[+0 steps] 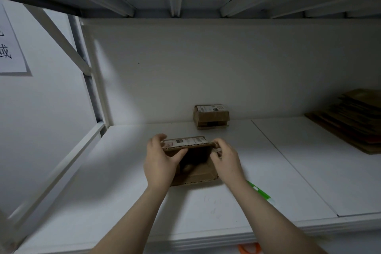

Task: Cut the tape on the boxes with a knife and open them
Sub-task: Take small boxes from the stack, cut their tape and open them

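A small brown cardboard box (195,173) lies on the white shelf (123,192) in front of me, its labelled lid flap (185,142) raised and its dark inside showing. My left hand (159,161) grips the lid's left end, thumb under the flap. The lid's right end is pinched by my right hand (225,160). A green utility knife (260,192) lies on the shelf just right of my right forearm, partly hidden by it. A second small box (211,116), taped and labelled, stands against the back wall.
Several flattened cardboard sheets (354,121) are stacked at the right end of the shelf. A white metal upright and brace (88,80) stand at the left. An upper shelf (185,2) hangs overhead. Something orange (249,248) shows below the front edge.
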